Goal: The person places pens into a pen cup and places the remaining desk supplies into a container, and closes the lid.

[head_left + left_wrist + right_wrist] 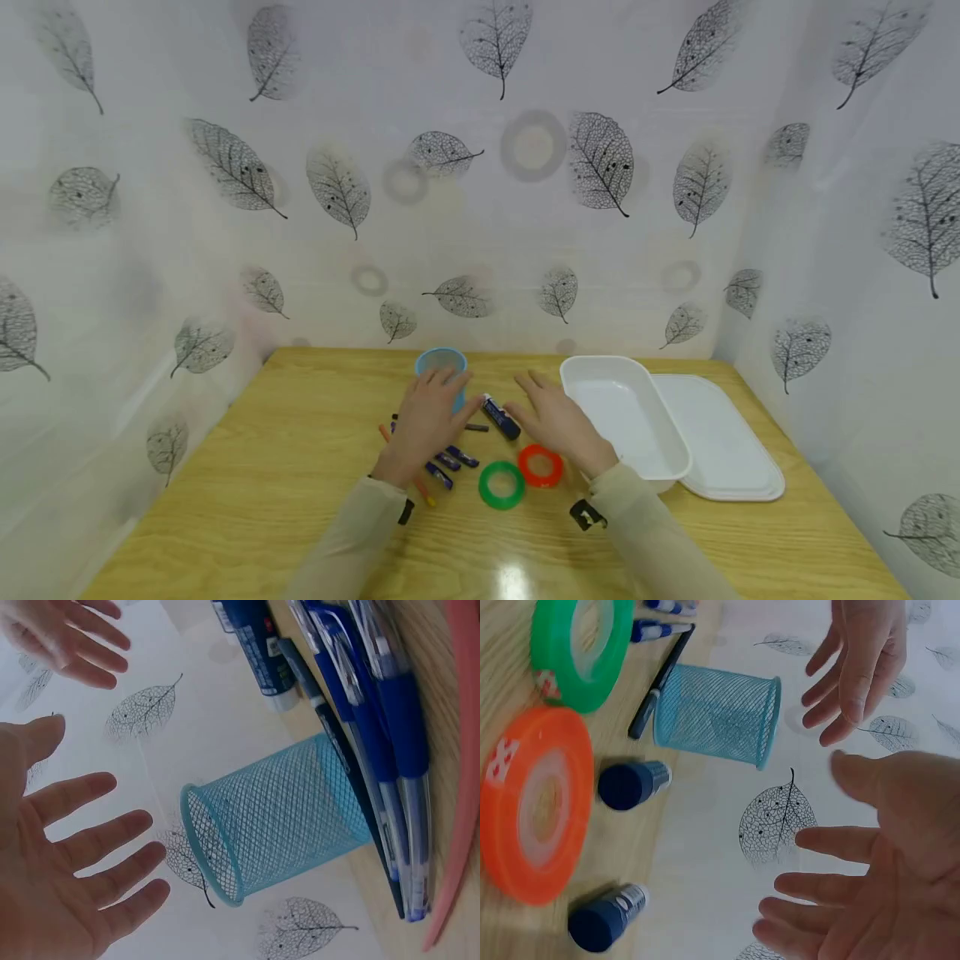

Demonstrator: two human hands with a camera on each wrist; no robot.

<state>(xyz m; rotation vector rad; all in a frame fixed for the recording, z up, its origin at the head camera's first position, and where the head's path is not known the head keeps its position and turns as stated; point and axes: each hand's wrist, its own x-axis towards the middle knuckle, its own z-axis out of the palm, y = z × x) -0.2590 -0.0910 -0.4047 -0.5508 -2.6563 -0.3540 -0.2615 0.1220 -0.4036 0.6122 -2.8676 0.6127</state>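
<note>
Both hands hover above the table with fingers spread and nothing held. My left hand (429,417) is over several blue-gripped pens (448,460) and partly covers a light-blue mesh pen cup (277,817), which stands upright. A dark slim pen (337,750) lies close by the cup's base, and an orange-red stick-like item (456,787) lies beside the pens. My right hand (558,421) is between a dark-blue glue stick (501,417) and the white container. In the right wrist view a second glue stick (607,919) shows; the hand hides it from above.
A green tape roll (502,502) and an orange-red tape roll (540,482) lie flat near the front middle. On the right stands a white rectangular container (626,417), with its white lid (723,442) beside it. A leaf-patterned curtain (480,225) encloses the table's back and sides.
</note>
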